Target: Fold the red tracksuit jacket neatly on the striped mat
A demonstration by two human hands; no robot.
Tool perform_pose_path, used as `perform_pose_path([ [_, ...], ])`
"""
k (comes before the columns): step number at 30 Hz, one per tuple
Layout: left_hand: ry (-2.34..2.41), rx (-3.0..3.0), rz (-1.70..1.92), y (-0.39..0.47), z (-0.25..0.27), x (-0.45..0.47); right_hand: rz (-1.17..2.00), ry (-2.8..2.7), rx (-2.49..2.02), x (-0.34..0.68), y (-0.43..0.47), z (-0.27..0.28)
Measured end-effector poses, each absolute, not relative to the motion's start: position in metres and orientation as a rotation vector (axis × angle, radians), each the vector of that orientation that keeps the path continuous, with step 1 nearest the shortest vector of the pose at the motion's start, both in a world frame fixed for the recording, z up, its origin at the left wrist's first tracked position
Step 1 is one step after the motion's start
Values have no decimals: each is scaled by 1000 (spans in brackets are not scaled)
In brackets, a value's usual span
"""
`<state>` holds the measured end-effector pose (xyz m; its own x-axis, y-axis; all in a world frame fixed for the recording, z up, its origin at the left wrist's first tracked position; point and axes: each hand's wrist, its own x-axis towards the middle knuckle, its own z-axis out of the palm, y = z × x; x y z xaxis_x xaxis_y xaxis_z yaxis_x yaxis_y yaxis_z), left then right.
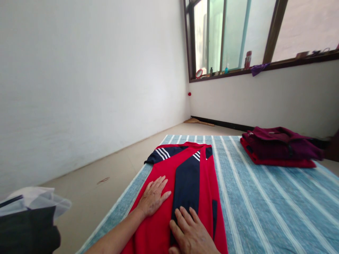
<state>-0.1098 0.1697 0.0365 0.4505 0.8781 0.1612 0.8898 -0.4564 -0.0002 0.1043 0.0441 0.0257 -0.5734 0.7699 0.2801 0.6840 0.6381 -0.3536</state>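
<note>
A red jacket (162, 169) with navy panels and white stripes lies spread lengthwise on a blue sheet with white stripes (246, 211). One navy sleeve (187, 183) is folded over its front, pointing toward me. My left hand (153, 195) rests flat on the red cloth left of that sleeve, fingers stretched out. Lower down, my right hand (192, 231) lies on the navy sleeve and the red cloth beside it, its fingers extended and slightly apart. Neither hand grips anything. The jacket's near end runs out of the picture.
Folded maroon and red clothes (280, 148) are stacked at the sheet's far right. At lower left stands a dark thing with white translucent material (34, 201) on top. A brush-like broom (198, 121) lies by the far wall. Small items, including a red bottle (248, 60), line the windowsill.
</note>
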Motion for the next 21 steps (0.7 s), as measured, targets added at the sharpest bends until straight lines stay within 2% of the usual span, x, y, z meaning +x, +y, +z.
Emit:
perform_pose_path([
  [21, -1640, -2613, -165, 165, 46, -104, 338, -2462, -1141, 105, 44, 29],
])
